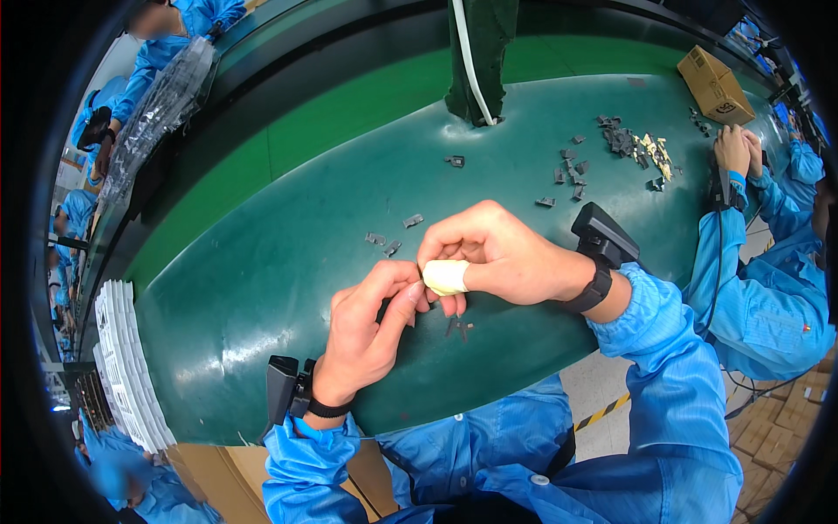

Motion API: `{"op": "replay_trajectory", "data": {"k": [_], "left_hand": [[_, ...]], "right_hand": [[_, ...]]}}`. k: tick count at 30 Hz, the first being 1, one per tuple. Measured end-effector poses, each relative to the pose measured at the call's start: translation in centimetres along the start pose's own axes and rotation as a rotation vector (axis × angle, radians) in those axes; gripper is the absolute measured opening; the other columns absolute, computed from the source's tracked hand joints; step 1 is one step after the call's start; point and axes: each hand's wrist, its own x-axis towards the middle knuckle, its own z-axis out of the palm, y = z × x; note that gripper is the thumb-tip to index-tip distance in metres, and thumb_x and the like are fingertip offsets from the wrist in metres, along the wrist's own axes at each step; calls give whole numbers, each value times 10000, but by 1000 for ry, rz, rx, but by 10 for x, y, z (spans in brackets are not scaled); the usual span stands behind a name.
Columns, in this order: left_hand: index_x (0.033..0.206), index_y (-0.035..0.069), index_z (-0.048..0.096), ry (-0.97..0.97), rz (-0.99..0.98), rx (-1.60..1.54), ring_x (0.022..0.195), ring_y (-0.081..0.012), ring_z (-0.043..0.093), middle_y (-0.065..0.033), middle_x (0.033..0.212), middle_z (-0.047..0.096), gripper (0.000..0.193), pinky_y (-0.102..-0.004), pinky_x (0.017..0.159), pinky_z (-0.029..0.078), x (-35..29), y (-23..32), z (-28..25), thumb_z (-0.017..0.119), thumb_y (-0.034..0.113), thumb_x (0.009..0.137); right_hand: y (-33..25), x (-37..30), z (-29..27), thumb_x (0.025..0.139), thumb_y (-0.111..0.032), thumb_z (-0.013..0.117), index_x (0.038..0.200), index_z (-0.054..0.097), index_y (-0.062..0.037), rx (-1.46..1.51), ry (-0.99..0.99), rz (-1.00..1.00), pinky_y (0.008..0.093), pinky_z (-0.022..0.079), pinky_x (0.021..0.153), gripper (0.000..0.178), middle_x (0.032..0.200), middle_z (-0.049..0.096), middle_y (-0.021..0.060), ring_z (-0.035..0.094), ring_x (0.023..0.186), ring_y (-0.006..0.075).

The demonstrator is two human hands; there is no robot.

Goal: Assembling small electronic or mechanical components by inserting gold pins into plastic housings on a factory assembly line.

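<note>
My left hand [371, 327] and my right hand [493, 253] meet above the green table [262, 262], fingertips pinched together around something very small that I cannot make out. A cream finger cot [445, 277] covers one finger of my right hand. Just below the hands a small dark plastic part [459, 327] lies on the table. Three more small grey parts [391, 237] lie just left of my right hand. Both wrists carry black strapped devices.
A heap of dark and yellowish small parts [624, 148] lies at the far right, by a cardboard box [716, 85]. A co-worker's hands [738, 150] in blue sleeves work there. Stacked white trays [127, 367] stand at the left edge. A dark post with a white cable [476, 61] rises at the back.
</note>
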Motion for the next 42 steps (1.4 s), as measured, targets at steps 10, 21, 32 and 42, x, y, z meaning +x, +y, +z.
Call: {"op": "replay_trajectory", "data": {"k": [10, 21, 32, 42], "left_hand": [[1057, -30, 610, -7, -20, -73, 679, -120, 621, -79, 807, 678, 104, -252, 603, 493, -1, -4, -1, 542, 30, 1004], [1024, -21, 615, 13, -20, -50, 658, -114, 608, -70, 776, 665, 95, -253, 586, 484, -1, -4, 1, 542, 36, 1003], [1009, -30, 597, 34, -53, 5, 667, -92, 603, -58, 759, 647, 102, -221, 578, 473, 0, -4, -5, 536, 51, 1005], [843, 14, 593, 39, 119, 400, 466, -109, 460, -40, 599, 501, 54, -293, 456, 344, 4, -8, 7, 628, -23, 860]], "right_hand": [[1, 1, 1, 947, -80, 602, 913, 650, 61, 8, 0, -38, 247, 540, 554, 153, 788, 677, 100, 665, 636, 132], [-1, 0, -2, 978, -127, 639, 986, 645, 62, -2, -31, 21, 269, 567, 656, 189, 867, 687, 99, 682, 737, 135], [-7, 1, -6, 928, -65, 569, 897, 643, 45, 83, 69, 19, 255, 551, 527, 136, 759, 681, 110, 675, 602, 154], [-10, 2, -19, 937, -153, 583, 865, 631, 4, 150, 363, -88, 255, 500, 495, 179, 746, 673, 109, 632, 547, 147]]}}
